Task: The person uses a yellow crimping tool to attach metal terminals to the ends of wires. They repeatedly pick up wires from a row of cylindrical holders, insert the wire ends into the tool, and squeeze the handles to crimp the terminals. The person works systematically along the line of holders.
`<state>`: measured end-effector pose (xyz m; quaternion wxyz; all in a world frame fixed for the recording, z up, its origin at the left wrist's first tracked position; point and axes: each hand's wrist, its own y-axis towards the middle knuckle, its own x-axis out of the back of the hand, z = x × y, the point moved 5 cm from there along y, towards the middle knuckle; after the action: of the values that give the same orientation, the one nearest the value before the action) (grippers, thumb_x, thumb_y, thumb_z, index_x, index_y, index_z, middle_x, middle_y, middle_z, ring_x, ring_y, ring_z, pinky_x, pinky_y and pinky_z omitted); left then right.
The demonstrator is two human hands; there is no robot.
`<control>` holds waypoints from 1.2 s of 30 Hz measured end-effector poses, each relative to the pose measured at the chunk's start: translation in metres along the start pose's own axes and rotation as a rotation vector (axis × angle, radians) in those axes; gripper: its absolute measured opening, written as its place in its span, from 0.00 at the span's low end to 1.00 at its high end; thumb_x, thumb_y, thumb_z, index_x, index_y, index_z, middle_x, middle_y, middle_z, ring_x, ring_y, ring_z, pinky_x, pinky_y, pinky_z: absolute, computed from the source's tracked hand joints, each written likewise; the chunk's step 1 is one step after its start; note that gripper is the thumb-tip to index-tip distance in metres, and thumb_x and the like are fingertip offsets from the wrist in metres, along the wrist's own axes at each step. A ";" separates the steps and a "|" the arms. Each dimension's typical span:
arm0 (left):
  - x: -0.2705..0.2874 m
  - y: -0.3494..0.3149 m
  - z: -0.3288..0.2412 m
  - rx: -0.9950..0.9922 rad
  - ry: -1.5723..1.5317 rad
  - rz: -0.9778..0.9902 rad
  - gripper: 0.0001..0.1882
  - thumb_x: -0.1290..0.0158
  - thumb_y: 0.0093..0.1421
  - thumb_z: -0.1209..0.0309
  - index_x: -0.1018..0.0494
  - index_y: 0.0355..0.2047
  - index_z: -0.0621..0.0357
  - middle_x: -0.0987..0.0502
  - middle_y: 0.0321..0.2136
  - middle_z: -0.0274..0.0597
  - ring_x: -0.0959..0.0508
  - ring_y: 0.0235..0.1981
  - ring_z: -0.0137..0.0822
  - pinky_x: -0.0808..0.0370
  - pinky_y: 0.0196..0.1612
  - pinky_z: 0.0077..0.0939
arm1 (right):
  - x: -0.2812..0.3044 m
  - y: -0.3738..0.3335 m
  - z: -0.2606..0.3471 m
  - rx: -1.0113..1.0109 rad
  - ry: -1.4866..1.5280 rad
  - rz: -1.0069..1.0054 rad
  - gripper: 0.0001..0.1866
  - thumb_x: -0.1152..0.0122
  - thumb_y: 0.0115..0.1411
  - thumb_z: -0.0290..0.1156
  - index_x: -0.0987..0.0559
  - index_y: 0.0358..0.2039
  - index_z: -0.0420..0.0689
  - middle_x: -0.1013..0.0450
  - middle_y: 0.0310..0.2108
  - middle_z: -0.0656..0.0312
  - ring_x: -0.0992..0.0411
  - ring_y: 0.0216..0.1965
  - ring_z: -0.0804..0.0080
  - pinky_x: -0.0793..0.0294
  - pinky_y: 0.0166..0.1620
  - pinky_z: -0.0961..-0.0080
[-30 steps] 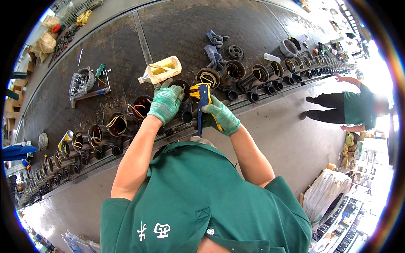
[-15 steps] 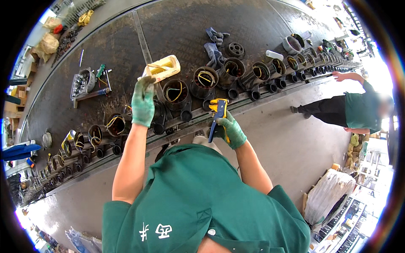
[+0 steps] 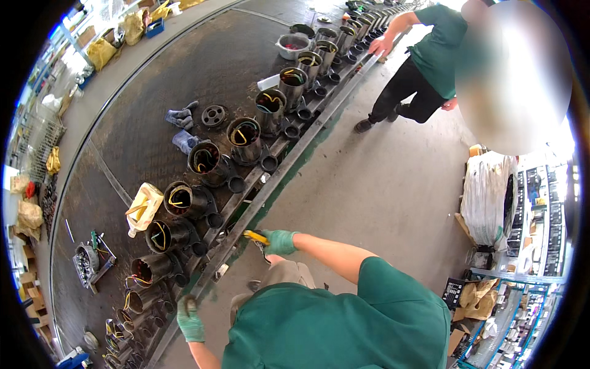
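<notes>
My right hand, in a green glove, is closed round a yellow-handled wire stripper just off the bench's front rail; the palm hides much of the tool. My left hand, gloved in the same green, is beside the rail lower left. Its fingers look loosely extended, with nothing visible in them. Across the rail stands a row of dark cylindrical motor housings with yellow wires inside. A cut-open cream plastic jug sits behind the nearer housings, a yellow-brown stick across its mouth.
A co-worker stands at the upper right, one hand on the rail. Grey gloves, a round black part and a metal pot lie on the dark bench. A tray of small parts is at left. Wrapped goods stand at right.
My view and body have turned to the right. My left hand has come away from the jug back to the rail. The wire stripper stays in my right hand, now lower and turned.
</notes>
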<state>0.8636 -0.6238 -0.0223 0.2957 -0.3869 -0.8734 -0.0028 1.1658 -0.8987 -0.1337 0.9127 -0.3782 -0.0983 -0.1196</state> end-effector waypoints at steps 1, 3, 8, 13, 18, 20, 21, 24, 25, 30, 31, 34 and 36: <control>-0.007 -0.008 0.007 0.025 0.038 0.040 0.15 0.47 0.74 0.63 0.22 0.51 0.62 0.19 0.40 0.40 0.21 0.41 0.32 0.23 0.49 0.30 | 0.012 -0.021 -0.010 -0.069 0.052 0.059 0.35 0.40 0.56 0.41 0.28 0.64 0.43 0.21 0.51 0.45 0.21 0.49 0.47 0.24 0.52 0.53; -0.020 -0.022 0.024 0.014 0.103 0.113 0.15 0.46 0.74 0.64 0.22 0.49 0.64 0.19 0.39 0.44 0.21 0.39 0.33 0.23 0.47 0.30 | 0.005 -0.028 -0.100 -0.170 0.021 -0.061 0.32 0.39 0.55 0.41 0.25 0.61 0.42 0.20 0.49 0.48 0.20 0.46 0.55 0.22 0.47 0.57; -0.053 -0.074 0.174 0.275 0.021 0.218 0.14 0.48 0.74 0.64 0.23 0.50 0.63 0.18 0.39 0.41 0.19 0.36 0.35 0.22 0.41 0.33 | -0.064 -0.134 -0.341 -0.685 0.603 -0.505 0.13 0.39 0.62 0.36 0.21 0.39 0.38 0.21 0.29 0.55 0.20 0.27 0.63 0.22 0.30 0.62; -0.087 -0.195 0.256 0.678 -0.331 0.085 0.13 0.49 0.74 0.62 0.25 0.49 0.56 0.20 0.36 0.38 0.20 0.30 0.34 0.26 0.30 0.34 | -0.177 -0.297 -0.444 -1.032 0.704 -0.486 0.09 0.41 0.64 0.32 0.21 0.34 0.38 0.21 0.29 0.51 0.20 0.28 0.59 0.20 0.32 0.57; -0.160 -0.384 0.373 1.162 -0.554 -0.025 0.15 0.53 0.75 0.54 0.26 0.45 0.52 0.22 0.31 0.39 0.22 0.27 0.38 0.27 0.28 0.38 | -0.213 -0.364 -0.441 -0.774 -0.139 -0.109 0.09 0.39 0.62 0.29 0.18 0.36 0.36 0.20 0.30 0.50 0.20 0.27 0.58 0.20 0.33 0.59; -0.186 -0.463 0.382 1.210 -0.438 0.067 0.17 0.55 0.75 0.51 0.26 0.44 0.50 0.21 0.32 0.38 0.21 0.28 0.38 0.26 0.30 0.41 | -0.206 -0.362 -0.456 -0.696 -0.085 -0.143 0.08 0.40 0.62 0.29 0.19 0.36 0.37 0.21 0.30 0.51 0.21 0.26 0.59 0.20 0.32 0.59; -0.195 -0.488 0.377 1.140 -0.440 0.114 0.18 0.54 0.75 0.52 0.25 0.47 0.51 0.19 0.34 0.39 0.20 0.32 0.38 0.24 0.33 0.41 | -0.213 -0.367 -0.453 -0.685 0.066 -0.183 0.08 0.40 0.62 0.28 0.19 0.37 0.37 0.21 0.29 0.51 0.21 0.25 0.59 0.21 0.31 0.59; -0.223 -0.553 0.385 1.112 -0.380 0.143 0.19 0.52 0.74 0.54 0.24 0.51 0.54 0.17 0.37 0.39 0.19 0.35 0.36 0.22 0.37 0.39 | -0.207 -0.367 -0.439 -0.648 0.392 -0.236 0.07 0.40 0.62 0.28 0.20 0.37 0.39 0.22 0.28 0.52 0.22 0.24 0.59 0.21 0.30 0.59; -0.217 -0.551 0.347 1.122 -0.315 0.150 0.19 0.51 0.73 0.54 0.24 0.52 0.55 0.17 0.37 0.39 0.19 0.35 0.36 0.22 0.36 0.39 | -0.198 -0.362 -0.437 -0.633 0.450 -0.243 0.06 0.40 0.63 0.28 0.20 0.37 0.39 0.23 0.28 0.52 0.23 0.23 0.59 0.21 0.29 0.59; -0.232 -0.596 0.320 1.096 -0.804 -0.355 0.16 0.49 0.73 0.54 0.25 0.46 0.53 0.20 0.34 0.34 0.22 0.31 0.33 0.26 0.29 0.35 | -0.145 -0.339 -0.432 -0.580 0.428 -0.194 0.05 0.40 0.63 0.27 0.22 0.38 0.42 0.24 0.26 0.54 0.25 0.21 0.60 0.22 0.26 0.60; -0.234 -0.598 0.318 1.045 -0.974 -0.516 0.22 0.52 0.73 0.46 0.24 0.38 0.50 0.19 0.32 0.32 0.21 0.30 0.33 0.25 0.35 0.36 | -0.133 -0.335 -0.434 -0.562 0.404 -0.183 0.05 0.40 0.63 0.27 0.22 0.38 0.42 0.25 0.25 0.54 0.25 0.20 0.60 0.22 0.26 0.60; -0.200 -0.596 0.229 0.591 -1.426 -0.701 0.40 0.55 0.70 0.33 0.32 0.64 0.57 0.26 0.61 0.48 0.28 0.63 0.50 0.30 0.65 0.55 | -0.097 -0.332 -0.445 -0.454 0.296 -0.140 0.04 0.41 0.63 0.27 0.23 0.39 0.44 0.26 0.24 0.55 0.27 0.19 0.61 0.23 0.24 0.60; -0.177 -0.602 0.152 0.306 -1.636 -0.727 0.43 0.55 0.69 0.33 0.34 0.65 0.58 0.31 0.65 0.51 0.33 0.69 0.53 0.35 0.70 0.59 | -0.087 -0.323 -0.450 -0.299 0.221 -0.057 0.05 0.41 0.61 0.26 0.25 0.38 0.45 0.27 0.23 0.56 0.26 0.19 0.62 0.24 0.22 0.60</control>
<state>0.4703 -1.1292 -0.1046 -0.3877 0.0748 -0.8699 0.2957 1.0289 -1.4288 -0.2542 0.8477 -0.4914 0.0109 -0.1994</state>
